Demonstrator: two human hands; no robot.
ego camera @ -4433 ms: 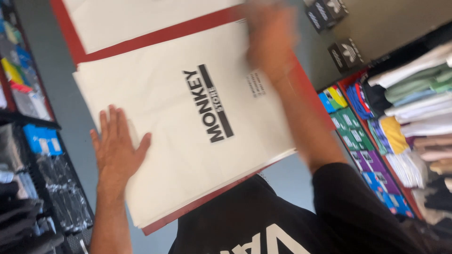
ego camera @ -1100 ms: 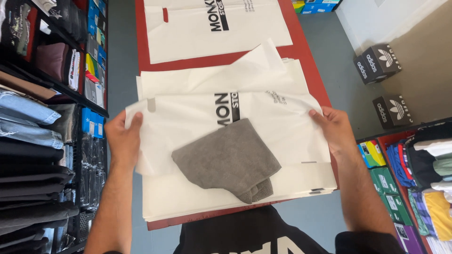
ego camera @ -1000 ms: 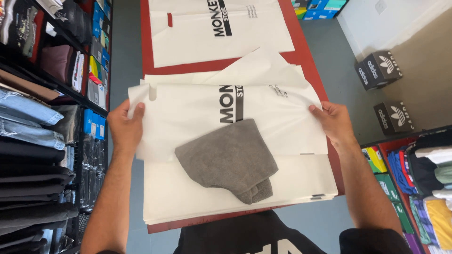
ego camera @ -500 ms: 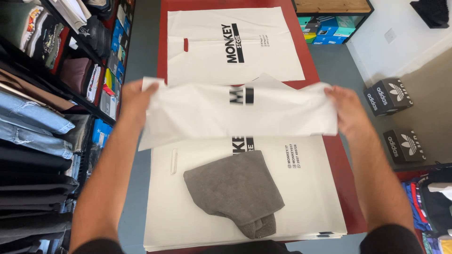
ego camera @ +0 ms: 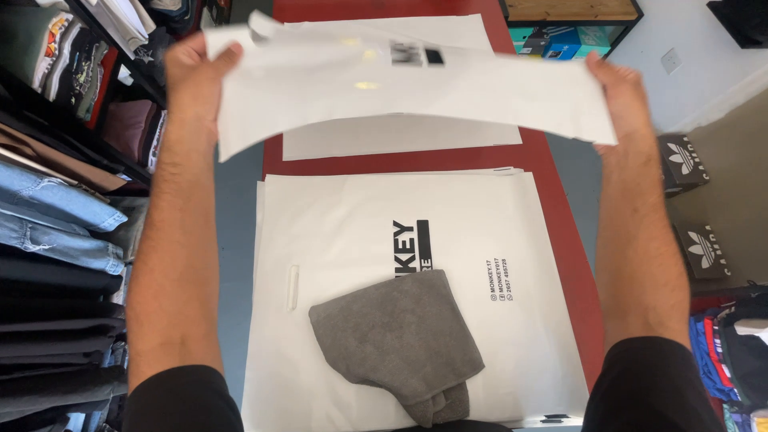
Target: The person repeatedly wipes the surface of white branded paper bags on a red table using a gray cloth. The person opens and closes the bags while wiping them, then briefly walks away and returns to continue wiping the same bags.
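Note:
Both my hands hold one white plastic bag up in the air, stretched flat between them. My left hand grips its left edge and my right hand grips its right edge. Below it, a stack of white printed bags lies on the red table. A folded grey garment rests on the near part of that stack, close to my body.
Another pile of white bags lies further back on the table. Shelves of folded jeans and clothes run along the left. Black shoe boxes stand on the floor at the right, with colourful folded clothes below them.
The top bag has been lifted off the stack and raised away from me. The grey garment stays on the stack below.

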